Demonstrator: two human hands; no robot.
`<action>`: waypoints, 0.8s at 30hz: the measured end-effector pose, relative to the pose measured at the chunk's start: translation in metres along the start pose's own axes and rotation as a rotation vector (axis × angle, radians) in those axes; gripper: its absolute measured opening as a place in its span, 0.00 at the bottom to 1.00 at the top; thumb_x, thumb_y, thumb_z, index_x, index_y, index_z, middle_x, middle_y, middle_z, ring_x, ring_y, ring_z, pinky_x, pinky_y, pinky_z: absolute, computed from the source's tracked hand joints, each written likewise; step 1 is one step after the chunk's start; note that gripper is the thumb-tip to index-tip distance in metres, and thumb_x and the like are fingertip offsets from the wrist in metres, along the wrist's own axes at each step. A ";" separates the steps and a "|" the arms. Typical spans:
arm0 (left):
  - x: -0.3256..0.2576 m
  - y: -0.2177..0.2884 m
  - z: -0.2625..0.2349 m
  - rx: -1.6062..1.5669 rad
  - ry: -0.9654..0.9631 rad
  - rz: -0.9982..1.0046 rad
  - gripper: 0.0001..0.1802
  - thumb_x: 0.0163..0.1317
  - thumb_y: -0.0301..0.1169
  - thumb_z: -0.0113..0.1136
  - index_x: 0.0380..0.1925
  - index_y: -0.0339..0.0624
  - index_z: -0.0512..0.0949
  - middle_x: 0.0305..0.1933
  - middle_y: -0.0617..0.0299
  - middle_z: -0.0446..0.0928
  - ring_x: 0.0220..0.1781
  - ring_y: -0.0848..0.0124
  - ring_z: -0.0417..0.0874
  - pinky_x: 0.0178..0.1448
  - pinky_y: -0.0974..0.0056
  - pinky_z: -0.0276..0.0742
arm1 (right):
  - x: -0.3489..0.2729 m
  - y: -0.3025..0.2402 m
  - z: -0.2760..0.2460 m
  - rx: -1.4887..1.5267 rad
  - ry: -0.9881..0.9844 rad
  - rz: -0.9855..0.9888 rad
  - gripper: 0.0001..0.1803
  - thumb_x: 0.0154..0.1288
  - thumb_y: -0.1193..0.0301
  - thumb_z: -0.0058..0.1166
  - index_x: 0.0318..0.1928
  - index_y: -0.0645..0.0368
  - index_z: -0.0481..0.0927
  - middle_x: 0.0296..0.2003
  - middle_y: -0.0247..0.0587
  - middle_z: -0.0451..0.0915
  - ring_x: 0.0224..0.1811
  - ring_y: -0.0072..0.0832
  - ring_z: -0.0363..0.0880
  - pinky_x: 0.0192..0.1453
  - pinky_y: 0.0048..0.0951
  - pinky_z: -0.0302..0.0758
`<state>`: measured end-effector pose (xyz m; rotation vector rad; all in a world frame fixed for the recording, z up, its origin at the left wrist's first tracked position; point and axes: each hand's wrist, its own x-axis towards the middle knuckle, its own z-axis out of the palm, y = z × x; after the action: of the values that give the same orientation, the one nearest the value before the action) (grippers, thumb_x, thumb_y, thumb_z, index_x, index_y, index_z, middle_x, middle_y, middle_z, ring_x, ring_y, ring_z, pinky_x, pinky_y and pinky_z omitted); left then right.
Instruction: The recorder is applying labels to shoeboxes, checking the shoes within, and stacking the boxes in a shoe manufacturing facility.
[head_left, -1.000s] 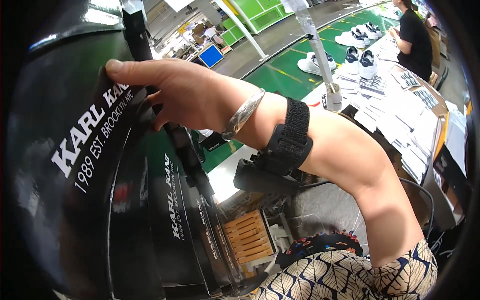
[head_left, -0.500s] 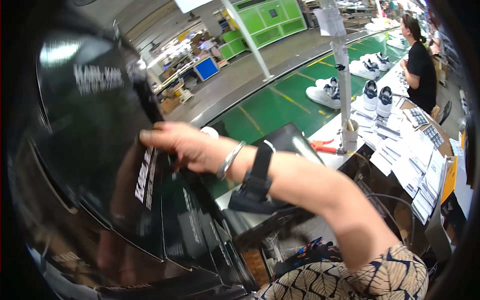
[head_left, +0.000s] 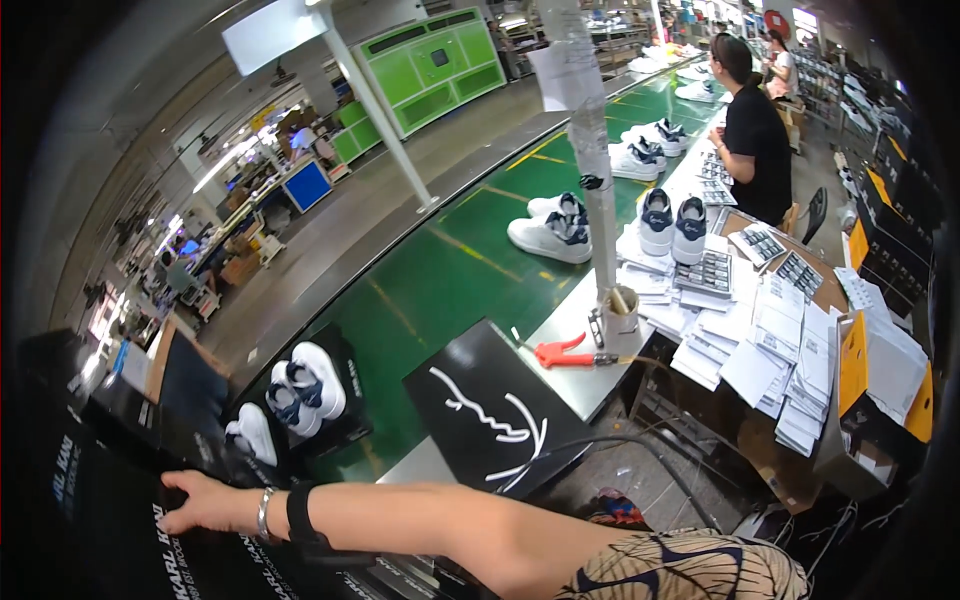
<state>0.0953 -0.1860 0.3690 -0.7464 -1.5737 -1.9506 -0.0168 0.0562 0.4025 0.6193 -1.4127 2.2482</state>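
Observation:
My right hand reaches to the lower left, wearing a silver bracelet and a black wrist strap. Its thumb and fingers curl onto the edge of a black shoebox with pale printing. The far ends of some fingers are lost against the dark cardboard. More black shoeboxes sit beneath the forearm. My left hand does not show. Beyond the right hand, white shoes with navy parts lie in a black box. A flat black box piece with a white squiggle rests near the belt's edge.
A green conveyor belt carries white shoes. On the metal bench lies an orange-red air gun, by a taped post. Paper piles and an open box stand at the right. A co-worker in black sits farther along.
The view has swung right. The large black shoebox surfaces have dropped to the lower left with my right hand on them, uncovering the boxed shoes and the squiggle-marked piece.

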 end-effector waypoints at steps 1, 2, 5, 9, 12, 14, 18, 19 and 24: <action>-0.005 -0.007 0.010 -0.015 -0.091 0.028 0.19 0.57 0.31 0.40 0.09 0.51 0.50 0.11 0.69 0.44 0.15 0.75 0.50 0.26 0.67 0.50 | -0.005 0.003 -0.015 -0.122 0.064 0.054 0.24 0.47 0.60 0.60 0.38 0.68 0.73 0.34 0.48 0.77 0.36 0.35 0.75 0.39 0.34 0.71; -0.008 -0.013 0.020 -0.031 -0.182 0.056 0.19 0.57 0.31 0.39 0.09 0.51 0.50 0.12 0.70 0.44 0.15 0.74 0.50 0.26 0.67 0.50 | -0.012 0.008 -0.029 -0.243 0.130 0.109 0.23 0.49 0.58 0.59 0.34 0.69 0.74 0.33 0.50 0.77 0.36 0.37 0.76 0.40 0.35 0.71; -0.011 -0.018 0.055 -0.066 -0.163 0.043 0.18 0.56 0.30 0.39 0.09 0.51 0.49 0.12 0.70 0.43 0.15 0.74 0.50 0.26 0.67 0.49 | -0.051 0.030 -0.059 -0.666 0.212 0.042 0.23 0.49 0.60 0.56 0.38 0.68 0.72 0.38 0.54 0.72 0.43 0.41 0.72 0.47 0.34 0.69; -0.017 -0.028 0.100 -0.162 -0.268 0.054 0.16 0.53 0.28 0.39 0.10 0.49 0.50 0.12 0.69 0.44 0.15 0.75 0.49 0.25 0.67 0.48 | -0.185 0.033 -0.106 -0.748 0.248 0.023 0.20 0.49 0.65 0.53 0.41 0.64 0.68 0.38 0.49 0.68 0.41 0.41 0.68 0.45 0.37 0.67; -0.022 -0.033 0.129 -0.198 -0.322 0.068 0.14 0.54 0.28 0.39 0.11 0.47 0.52 0.12 0.69 0.45 0.15 0.75 0.48 0.26 0.68 0.48 | -0.264 0.029 -0.105 -0.935 0.038 0.216 0.35 0.50 0.56 0.57 0.54 0.65 0.64 0.48 0.58 0.70 0.52 0.46 0.67 0.48 0.42 0.68; -0.032 -0.028 0.158 -0.256 -0.242 0.007 0.15 0.55 0.29 0.38 0.11 0.47 0.52 0.12 0.69 0.45 0.15 0.76 0.48 0.26 0.68 0.49 | -0.268 0.039 -0.106 -1.023 0.314 -0.081 0.27 0.53 0.59 0.53 0.49 0.65 0.70 0.40 0.58 0.74 0.45 0.50 0.71 0.47 0.43 0.69; -0.060 -0.004 0.184 -0.267 -0.422 0.090 0.16 0.60 0.29 0.37 0.12 0.46 0.54 0.10 0.69 0.47 0.14 0.76 0.48 0.26 0.68 0.50 | -0.239 0.046 -0.135 -0.680 0.356 0.284 0.49 0.48 0.53 0.59 0.63 0.66 0.48 0.55 0.60 0.59 0.58 0.51 0.58 0.63 0.38 0.57; -0.065 0.002 0.188 -0.235 -0.448 0.114 0.18 0.63 0.30 0.37 0.12 0.45 0.55 0.10 0.68 0.48 0.13 0.76 0.48 0.26 0.68 0.50 | -0.236 0.031 -0.136 -0.650 0.334 0.369 0.52 0.47 0.51 0.60 0.63 0.67 0.47 0.58 0.62 0.54 0.62 0.51 0.52 0.65 0.40 0.53; -0.079 0.003 0.196 -0.258 -0.553 0.213 0.18 0.65 0.32 0.37 0.15 0.42 0.57 0.11 0.67 0.50 0.13 0.75 0.49 0.25 0.68 0.50 | -0.224 0.019 -0.141 -0.662 0.338 0.467 0.57 0.42 0.45 0.61 0.62 0.70 0.48 0.58 0.65 0.54 0.62 0.54 0.50 0.65 0.43 0.52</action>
<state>0.1720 0.0095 0.3497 -1.6006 -1.4574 -1.9031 0.1344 0.1526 0.2074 -0.3187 -2.0990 1.8619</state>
